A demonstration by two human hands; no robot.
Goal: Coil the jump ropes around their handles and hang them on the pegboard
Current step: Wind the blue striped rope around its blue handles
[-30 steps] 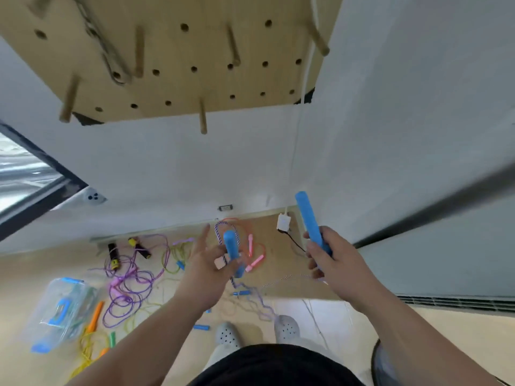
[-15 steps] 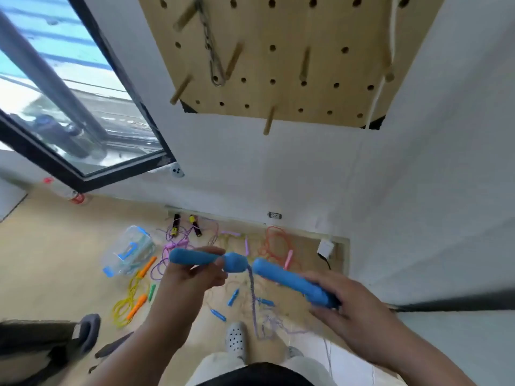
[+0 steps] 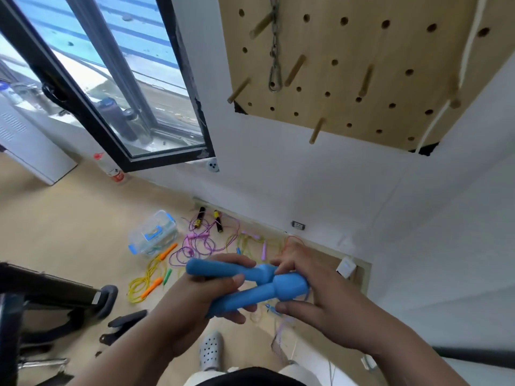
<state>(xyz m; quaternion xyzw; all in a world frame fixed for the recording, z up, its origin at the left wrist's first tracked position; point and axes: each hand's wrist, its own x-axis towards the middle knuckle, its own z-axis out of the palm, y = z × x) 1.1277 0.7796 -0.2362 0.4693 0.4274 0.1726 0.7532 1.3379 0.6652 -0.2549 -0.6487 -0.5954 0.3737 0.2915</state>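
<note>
Two blue jump-rope handles (image 3: 250,285) lie side by side in front of me, their thick ends to the right. My left hand (image 3: 200,299) grips both handles round their thin shafts. My right hand (image 3: 320,291) holds the thick ends, fingers over the top and thumb below. The blue-and-white rope (image 3: 278,332) hangs down from the handles toward the floor. The wooden pegboard (image 3: 348,65) is on the white wall above, with several wooden pegs (image 3: 316,130) sticking out.
A metal chain with a carabiner (image 3: 274,51) hangs on the pegboard, and a white cord (image 3: 446,101) runs down its right side. On the floor lie several loose jump ropes (image 3: 200,243), a clear plastic box (image 3: 153,232) and dark equipment (image 3: 55,293) at left. A window (image 3: 97,79) is at upper left.
The two handles, held end to end half a second ago, now lie side by side. My left hand has taken both, and my right hand has slid to their thick ends. My head turned left.
</note>
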